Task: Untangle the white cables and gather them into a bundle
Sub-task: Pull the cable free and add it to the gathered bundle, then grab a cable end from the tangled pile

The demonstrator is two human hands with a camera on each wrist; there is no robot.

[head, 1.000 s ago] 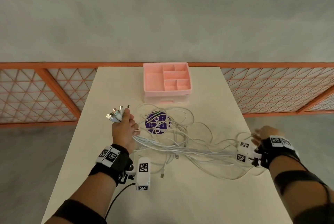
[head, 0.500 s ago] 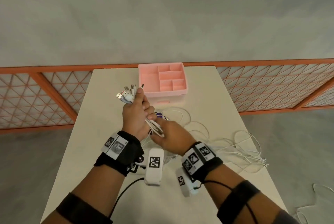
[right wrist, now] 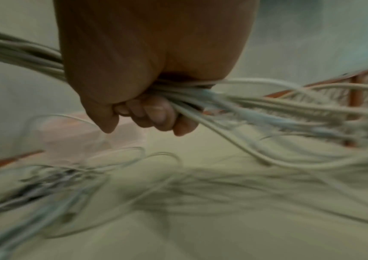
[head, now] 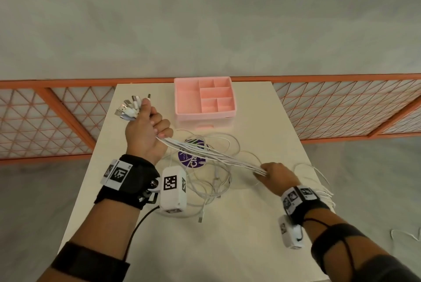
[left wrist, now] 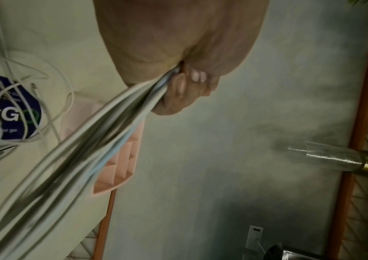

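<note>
left hand: the left hand is raised over the far-left part of the table, grip wrapped tight round the plug ends of the thin white charging cables. The metal plugs fan out past the thumb, so that end looks pretty well collected.

right hand: the right hand is nearer the right edge, grip closed round the same run of cables further along. The right wrist view shows the fingers curled over a fat bunch of strands, blurry though.

cables between the hands: pulled into a fairly straight, tight sheaf running from left fist to right fist, lifted off the table.

still loose: plenty tbh. A mess of loops lies on the pale cream table under the sheaf, with a free plug pointing toward the near edge. More strands trail out behind the right wrist and hang over the right edge of the table.

progress: I'd say roughly midway. One set of ends is lined up and a first stretch is combed straight, but the tails are still tangled and nothing is coiled into a bundle yet.

what's left: my guess is working the slack through, freeing the loops, then folding it all together.

other stuff: a pink plastic organiser tray with compartments sits at the far end, looks empty. A round purple sticker is on the table under the loops. Orange mesh railing beyond.
</note>
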